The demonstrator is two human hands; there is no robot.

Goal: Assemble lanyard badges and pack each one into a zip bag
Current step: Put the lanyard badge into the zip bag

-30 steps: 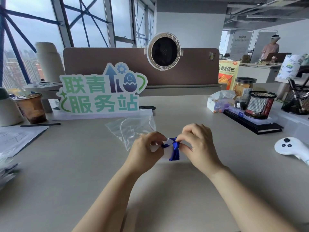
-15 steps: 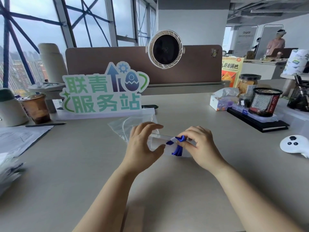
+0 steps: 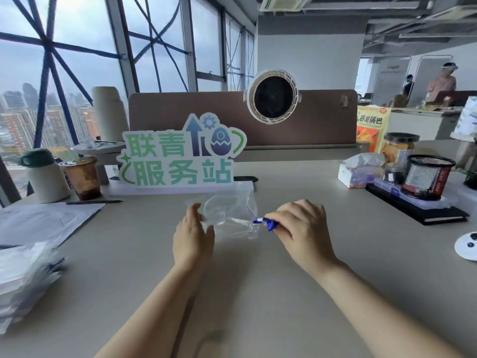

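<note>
A bunched blue fabric lanyard [image 3: 268,224] sits low over the middle of the pale grey counter [image 3: 258,301], pinched in the right hand [image 3: 303,228]. That hand's grip is pressed together on the lanyard, thumb against curled fingertips, with a short blue end sticking out to the left. The blue end meets the right edge of a clear plastic zip bag [image 3: 227,215], which lies crumpled between the two hands. Whether a badge sleeve lies among the clear layers cannot be told.

The left hand [image 3: 193,235] is at the bag's left edge. Its grip is spread, with the fingers nearly straight and the thumb held apart, and the bag's edge lies in the gap between them.

Just behind the bag stands a white cut-out sign with green characters [image 3: 178,161]. Behind the sign runs a brown desk partition [image 3: 180,117] carrying a round white fan [image 3: 273,96].

To the left are a plastic cup of brown drink [image 3: 82,177], a white bottle with a green lid [image 3: 46,177], a black pen [image 3: 94,202], loose white paper sheets [image 3: 44,220] and, nearer, a stack of filled clear bags [image 3: 23,277].

To the right are a tissue box [image 3: 358,171], a black mesh pen cup [image 3: 428,174] standing on a black notebook [image 3: 423,215], and a white controller [image 3: 467,246] at the frame's edge.
</note>
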